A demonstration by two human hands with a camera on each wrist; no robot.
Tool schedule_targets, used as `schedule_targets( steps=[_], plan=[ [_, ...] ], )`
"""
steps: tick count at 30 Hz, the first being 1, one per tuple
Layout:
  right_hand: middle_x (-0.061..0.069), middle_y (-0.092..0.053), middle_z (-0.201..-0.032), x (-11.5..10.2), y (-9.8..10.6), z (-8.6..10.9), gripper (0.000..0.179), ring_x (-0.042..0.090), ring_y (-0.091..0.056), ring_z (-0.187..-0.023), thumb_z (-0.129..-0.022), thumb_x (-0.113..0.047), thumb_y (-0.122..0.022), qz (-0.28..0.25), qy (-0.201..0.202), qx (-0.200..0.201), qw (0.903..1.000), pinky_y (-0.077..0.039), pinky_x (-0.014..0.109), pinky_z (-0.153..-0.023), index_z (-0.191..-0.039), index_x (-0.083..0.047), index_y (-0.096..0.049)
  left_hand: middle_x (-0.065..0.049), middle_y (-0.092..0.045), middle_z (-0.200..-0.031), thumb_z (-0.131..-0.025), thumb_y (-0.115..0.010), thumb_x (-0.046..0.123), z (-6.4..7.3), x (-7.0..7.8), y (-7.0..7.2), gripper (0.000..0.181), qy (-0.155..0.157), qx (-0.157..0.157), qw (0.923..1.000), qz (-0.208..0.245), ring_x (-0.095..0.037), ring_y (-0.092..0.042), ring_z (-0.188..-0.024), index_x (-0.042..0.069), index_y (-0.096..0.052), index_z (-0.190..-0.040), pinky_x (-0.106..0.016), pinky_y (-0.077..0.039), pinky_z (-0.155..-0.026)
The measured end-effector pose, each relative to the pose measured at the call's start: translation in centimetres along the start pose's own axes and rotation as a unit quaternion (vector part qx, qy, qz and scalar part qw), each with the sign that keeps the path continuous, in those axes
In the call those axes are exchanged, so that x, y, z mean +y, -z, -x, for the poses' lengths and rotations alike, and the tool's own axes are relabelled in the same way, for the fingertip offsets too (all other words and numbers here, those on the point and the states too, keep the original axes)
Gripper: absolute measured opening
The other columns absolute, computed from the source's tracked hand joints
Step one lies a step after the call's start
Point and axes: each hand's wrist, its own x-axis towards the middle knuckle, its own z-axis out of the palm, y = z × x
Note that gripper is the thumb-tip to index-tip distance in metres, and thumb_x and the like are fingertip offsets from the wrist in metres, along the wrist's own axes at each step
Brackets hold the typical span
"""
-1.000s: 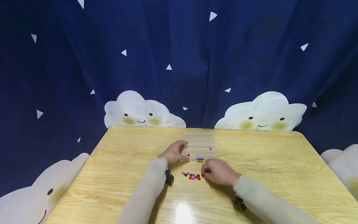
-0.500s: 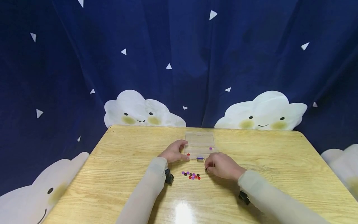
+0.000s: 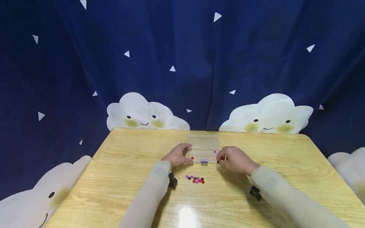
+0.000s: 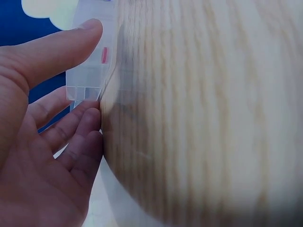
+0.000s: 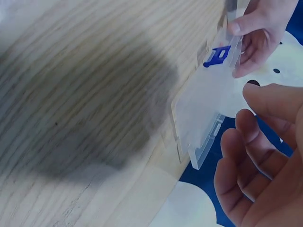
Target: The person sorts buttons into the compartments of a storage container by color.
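A clear plastic box (image 3: 211, 159) stands with its lid (image 3: 203, 141) raised at the back and a blue latch (image 3: 204, 162) in front. Inside lie a red disc (image 3: 192, 158) at the left and a purple disc (image 3: 215, 152) at the back right. My left hand (image 3: 177, 155) holds the box's left end, thumb over the front and fingers at the side. At the right front corner, my right hand (image 3: 235, 160) pinches a small black disc (image 5: 253, 82) between thumb and index finger; the fingers hide most of it.
In front of the box, several small discs lie close together on the wooden table (image 3: 137, 148): purple (image 3: 192, 177), black (image 3: 189, 178) and red (image 3: 203, 182). Behind the table hangs a dark blue curtain (image 3: 188, 47) with white clouds. Both wrists wear dark devices (image 3: 172, 180).
My right hand has lifted the black disc from the right of the loose discs and carried it away and rightward to the box's front right corner. My left hand stays at the box.
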Motion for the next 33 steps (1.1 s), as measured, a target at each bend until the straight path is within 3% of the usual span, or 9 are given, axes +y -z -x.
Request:
schedule_targets(
  steps=[21, 33],
  plan=[
    [-0.002, -0.073, -0.081, 2.0, 0.2, -1.6, 0.011, 0.01, -0.063, -0.077, -0.084, -0.005, -0.07, 0.017, -0.017, 0.015, 0.9996, -0.053, 0.032, -0.072, -0.082, -0.014, -0.076, -0.01, -0.053, -0.141, -0.08, -0.084, 0.019, 0.0, -0.3, -0.2, 0.077, -0.004, -0.006, 0.9999, 0.016, -0.028, -0.049, -0.132, 0.014, -0.047, -0.147, -0.044, -0.043, -0.112],
    [0.001, -0.076, -0.089, 1.8, -0.3, -2.8, 0.013, 0.014, -0.065, -0.08, -0.083, -0.003, -0.067, 0.015, -0.022, 0.007, 0.9996, -0.054, 0.034, -0.076, -0.083, -0.011, -0.077, -0.01, -0.053, -0.141, -0.08, -0.084, 0.02, 0.1, -0.1, 0.1, 0.077, 0.0, 0.001, 0.9999, 0.013, -0.028, -0.049, -0.131, 0.013, -0.047, -0.147, -0.044, -0.042, -0.112]
  ],
)
